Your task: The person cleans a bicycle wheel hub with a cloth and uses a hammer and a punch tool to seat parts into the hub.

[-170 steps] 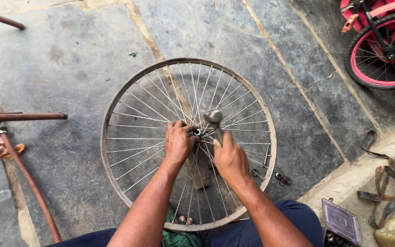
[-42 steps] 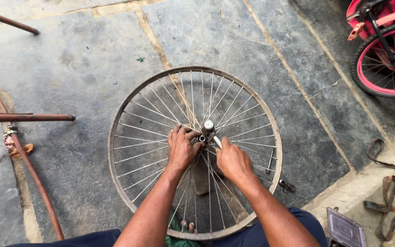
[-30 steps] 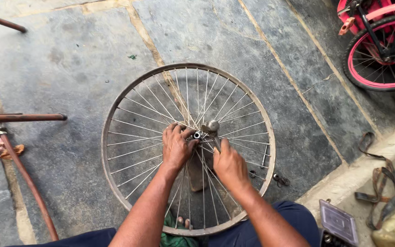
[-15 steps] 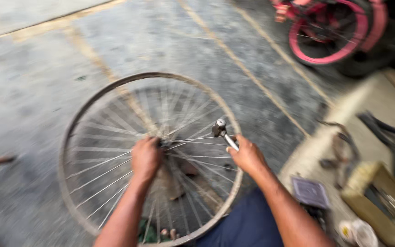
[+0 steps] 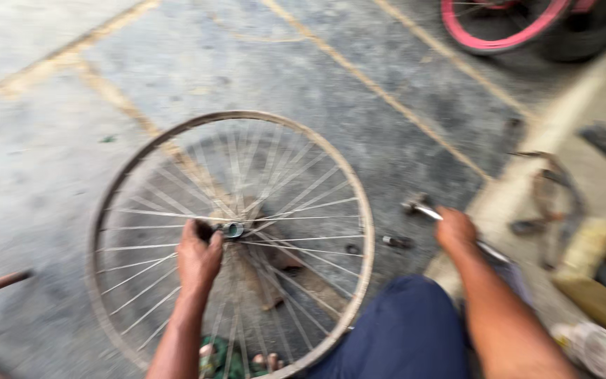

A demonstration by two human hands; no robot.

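Nearest to the camera, the person's knee in dark blue trousers (image 5: 405, 330) is showing at the bottom edge of the view. Just beyond it the left hand (image 5: 199, 256) is gripping the hub (image 5: 231, 229) at the middle of the bare spoked wheel (image 5: 142, 151), with the fingers closed around it, so the wheel is being kept steady on the stone floor (image 5: 50, 161).

The right hand (image 5: 455, 228) is no longer at the hub. A second ago both hands were working there together; now this hand is out past the wheel's right rim, near the floor's raised pale border, and it is closed on a thin metal tool (image 5: 422, 209) whose head is pointing to the left. So the work at the hub is pausing while the tool is being carried away from it. A small dark part (image 5: 395, 242) is lying on the floor just beside the rim.

Farther away, near the top right corner, a pink-rimmed wheel (image 5: 489, 31) is standing. The view is blurred, so finer details cannot be told.
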